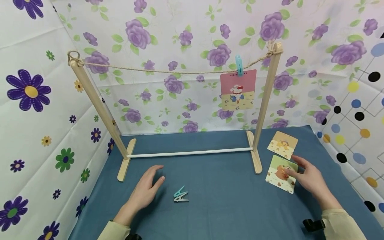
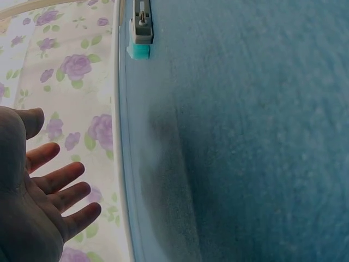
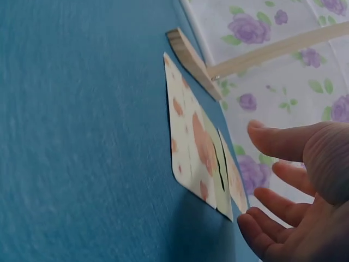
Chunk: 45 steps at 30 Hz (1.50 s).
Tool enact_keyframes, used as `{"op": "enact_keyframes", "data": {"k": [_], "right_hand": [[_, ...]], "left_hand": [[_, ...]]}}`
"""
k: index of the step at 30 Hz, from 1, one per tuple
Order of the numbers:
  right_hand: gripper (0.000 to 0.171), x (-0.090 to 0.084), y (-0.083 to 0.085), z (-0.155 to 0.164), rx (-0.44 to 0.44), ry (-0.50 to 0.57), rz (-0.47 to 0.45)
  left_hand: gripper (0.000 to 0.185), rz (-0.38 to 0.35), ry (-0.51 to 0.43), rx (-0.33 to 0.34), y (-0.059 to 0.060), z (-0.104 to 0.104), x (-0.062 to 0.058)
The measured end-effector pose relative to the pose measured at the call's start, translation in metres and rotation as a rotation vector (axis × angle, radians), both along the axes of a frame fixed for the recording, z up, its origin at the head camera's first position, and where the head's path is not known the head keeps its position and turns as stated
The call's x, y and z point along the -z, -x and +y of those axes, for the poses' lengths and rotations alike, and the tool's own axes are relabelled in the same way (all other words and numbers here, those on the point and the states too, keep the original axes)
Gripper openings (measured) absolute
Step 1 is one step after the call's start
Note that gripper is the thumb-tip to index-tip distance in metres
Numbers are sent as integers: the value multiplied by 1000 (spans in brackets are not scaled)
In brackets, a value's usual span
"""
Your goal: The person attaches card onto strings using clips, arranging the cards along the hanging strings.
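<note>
The head view alone takes in the whole scene: a wooden rack (image 1: 192, 100) on the blue tabletop (image 1: 222, 206), its string (image 1: 168, 71) carrying a pink card (image 1: 238, 89) under a teal peg (image 1: 239, 65); two loose pegs (image 1: 181, 195) lie on the cloth just right of the left hand (image 1: 144, 193), and two cards lie by the rack's right foot; the right hand (image 1: 309, 178) rests its fingertips on the near card (image 1: 281, 173), fingers nearly straight, grip apart, nothing clasped; the far card (image 1: 283, 144) lies just beyond, its corner close to the near one; the left hand hovers palm down with fingers relaxed and apart, touching no peg

The right wrist view shows what the head view cannot: the fingers (image 3: 283, 141) are spread just above the cards (image 3: 196, 147), seen edge-on and flat on the cloth; the left wrist view shows the open palm (image 2: 32, 196) and one peg (image 2: 140, 30) well off from it

The near card's long axis runs away from the person, tilted slightly right; the loose pegs' long axes run left to right
</note>
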State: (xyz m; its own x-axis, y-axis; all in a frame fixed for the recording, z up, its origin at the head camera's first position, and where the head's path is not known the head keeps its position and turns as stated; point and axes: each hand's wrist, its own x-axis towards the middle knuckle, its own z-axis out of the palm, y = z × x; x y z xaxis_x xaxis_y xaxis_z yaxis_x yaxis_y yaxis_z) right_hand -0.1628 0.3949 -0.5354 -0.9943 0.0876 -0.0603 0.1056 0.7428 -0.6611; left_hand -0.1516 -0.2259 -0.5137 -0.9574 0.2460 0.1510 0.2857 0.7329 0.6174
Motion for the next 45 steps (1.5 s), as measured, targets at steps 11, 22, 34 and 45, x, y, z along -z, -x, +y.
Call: {"op": "enact_keyframes", "data": {"k": [11,22,34,45], "right_hand": [[98,3,15,17,-114,-174,-36],[111,1,35,26,-229,-295,-105],[100,-13,39,8,-157,-357,-196],[92,-17,47,4,-111,-352,-295]], "left_hand": [[50,-11,-14,-17,1,0,5],[48,-5,-39,-2,-1,4,8],[49,-13,-24,-6,0,4,13],[47,-15,-28,11,1,11,15]]}}
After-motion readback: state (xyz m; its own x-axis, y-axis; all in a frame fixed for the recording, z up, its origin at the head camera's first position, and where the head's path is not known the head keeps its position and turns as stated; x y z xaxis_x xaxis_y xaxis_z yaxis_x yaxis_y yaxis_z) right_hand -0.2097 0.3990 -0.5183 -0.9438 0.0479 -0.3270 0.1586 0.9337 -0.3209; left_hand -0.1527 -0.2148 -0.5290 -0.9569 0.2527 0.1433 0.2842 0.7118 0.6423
